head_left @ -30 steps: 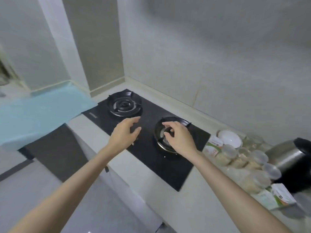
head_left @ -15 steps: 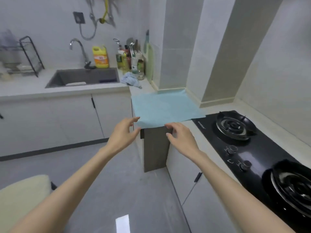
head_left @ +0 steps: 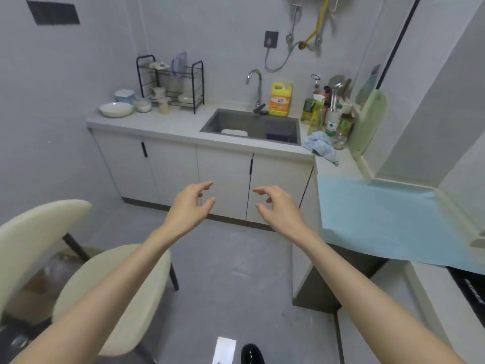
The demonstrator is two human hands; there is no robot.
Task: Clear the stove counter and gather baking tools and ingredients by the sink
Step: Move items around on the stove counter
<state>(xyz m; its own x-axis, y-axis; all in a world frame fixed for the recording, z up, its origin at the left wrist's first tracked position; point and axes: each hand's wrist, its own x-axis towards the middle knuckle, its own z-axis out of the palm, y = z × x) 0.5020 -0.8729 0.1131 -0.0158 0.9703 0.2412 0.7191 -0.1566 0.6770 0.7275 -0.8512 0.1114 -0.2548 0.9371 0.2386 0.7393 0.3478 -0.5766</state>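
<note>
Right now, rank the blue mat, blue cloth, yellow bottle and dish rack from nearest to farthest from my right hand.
1. Blue mat, beside the right hand.
2. Blue cloth, counter corner.
3. Yellow bottle, behind sink.
4. Dish rack, far left.

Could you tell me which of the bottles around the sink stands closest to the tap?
The yellow jug with a handle, right beside the tap; the other bottles cluster farther right in the corner.

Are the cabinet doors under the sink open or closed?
Closed. The cabinet doors below the sink sit flush in one flat front, with only thin dark gaps between them.
</note>
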